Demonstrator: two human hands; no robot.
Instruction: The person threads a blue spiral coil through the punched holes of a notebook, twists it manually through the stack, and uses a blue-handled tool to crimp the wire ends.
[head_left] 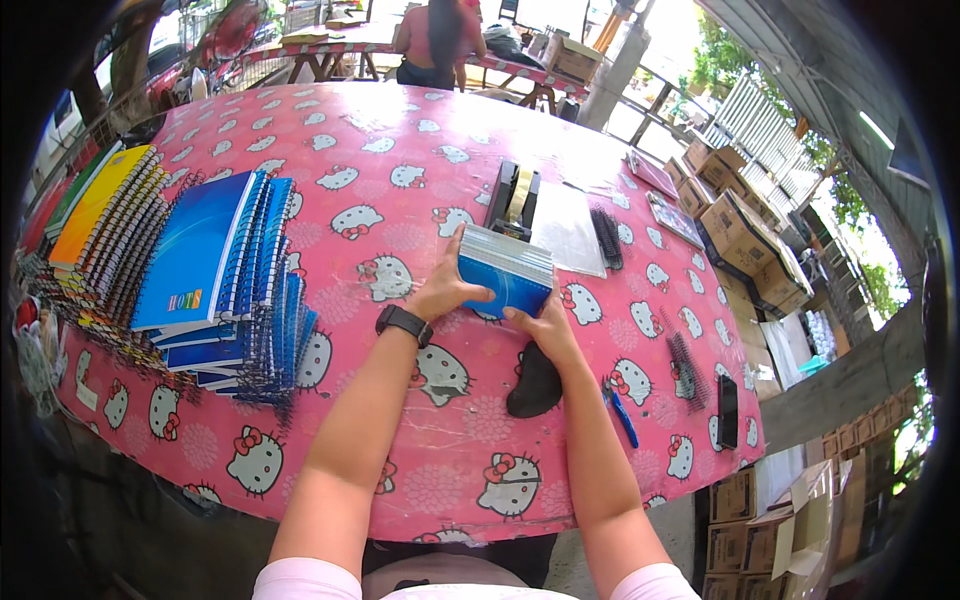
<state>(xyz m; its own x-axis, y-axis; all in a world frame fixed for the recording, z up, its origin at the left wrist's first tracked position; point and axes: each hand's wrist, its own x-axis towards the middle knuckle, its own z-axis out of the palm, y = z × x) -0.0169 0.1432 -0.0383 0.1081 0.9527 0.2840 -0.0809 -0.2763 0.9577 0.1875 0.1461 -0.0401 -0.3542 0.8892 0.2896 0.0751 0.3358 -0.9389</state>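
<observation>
Both my hands grip a thick block of small blue-covered booklets (pixel 500 288) above the middle of the pink patterned table. Its pale page edges face up and a blue cover faces me. Around its left end wraps my left hand (pixel 448 288), with a dark watch on that wrist. My right hand (pixel 543 325) closes on the near right corner, thumb against the blue cover. Just below the block lies a black, soft-looking object (pixel 535 383) whose kind I cannot make out. Behind the block stands a black tape dispenser (pixel 515 200) with a roll of tape.
Stacked blue spiral notebooks (pixel 200 250) and yellow ones (pixel 105 205) fill the left side. At right lie a whitish sheet (pixel 570 230), black binding coils (pixel 687 370), blue-handled pliers (pixel 621 412) and a black phone-like object (pixel 728 412). Cardboard boxes (pixel 740 232) stand beyond. A person (pixel 432 45) is at another table.
</observation>
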